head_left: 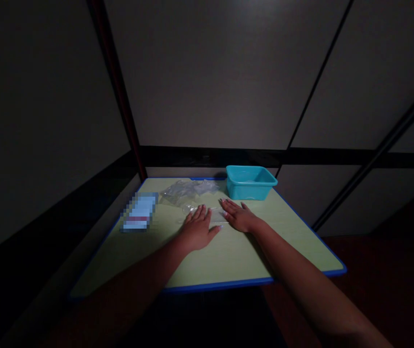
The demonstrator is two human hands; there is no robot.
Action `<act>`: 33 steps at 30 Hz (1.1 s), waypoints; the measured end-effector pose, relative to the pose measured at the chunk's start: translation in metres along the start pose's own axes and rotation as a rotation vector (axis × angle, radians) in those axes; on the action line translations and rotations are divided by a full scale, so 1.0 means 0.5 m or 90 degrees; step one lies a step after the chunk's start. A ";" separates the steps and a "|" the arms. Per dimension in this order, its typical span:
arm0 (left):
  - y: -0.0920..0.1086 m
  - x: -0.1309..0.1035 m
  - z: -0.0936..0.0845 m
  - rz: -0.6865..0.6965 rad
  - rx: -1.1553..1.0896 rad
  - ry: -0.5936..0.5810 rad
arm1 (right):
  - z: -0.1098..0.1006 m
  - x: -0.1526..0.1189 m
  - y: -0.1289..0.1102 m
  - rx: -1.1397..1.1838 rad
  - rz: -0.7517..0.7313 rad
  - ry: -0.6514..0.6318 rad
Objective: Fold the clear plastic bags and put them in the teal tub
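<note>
A clear plastic bag (216, 216) lies flat on the pale table (224, 261). On its left part rests my left hand (197, 229), palm down with the fingers spread. My right hand (239, 216) lies flat on the bag's right part, its fingers stretched out toward the upper left. Neither hand grips anything. Behind my left hand, more crumpled clear plastic bags (183, 192) are spread near the back of the table.
A turquoise plastic basket (252, 191) stands at the back right, just beyond my right hand. At the left edge lies a flat rectangular item (139, 212), blurred by pixels. Walls rise behind and left of the blue-edged table.
</note>
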State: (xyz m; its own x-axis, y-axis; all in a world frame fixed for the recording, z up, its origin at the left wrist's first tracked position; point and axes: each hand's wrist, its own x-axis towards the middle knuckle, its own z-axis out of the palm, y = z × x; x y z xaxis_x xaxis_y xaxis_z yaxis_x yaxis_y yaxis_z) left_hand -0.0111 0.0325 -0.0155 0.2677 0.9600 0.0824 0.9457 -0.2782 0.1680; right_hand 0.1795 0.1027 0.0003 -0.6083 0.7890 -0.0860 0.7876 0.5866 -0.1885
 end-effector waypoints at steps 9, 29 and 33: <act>-0.045 0.007 -0.023 -0.126 0.039 -0.057 | -0.007 -0.004 -0.005 0.003 0.006 -0.008; -0.037 0.032 -0.033 0.013 0.044 0.099 | 0.000 0.003 -0.007 0.028 0.008 0.005; -0.040 0.037 -0.018 0.079 0.020 0.038 | -0.003 0.002 -0.009 0.026 0.002 0.002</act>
State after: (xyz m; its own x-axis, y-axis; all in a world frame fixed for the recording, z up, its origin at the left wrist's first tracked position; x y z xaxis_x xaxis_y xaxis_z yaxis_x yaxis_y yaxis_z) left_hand -0.0268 0.0557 -0.0084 0.3725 0.9143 0.1589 0.9116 -0.3926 0.1219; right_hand 0.1757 0.1010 0.0026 -0.6050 0.7918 -0.0838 0.7851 0.5758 -0.2283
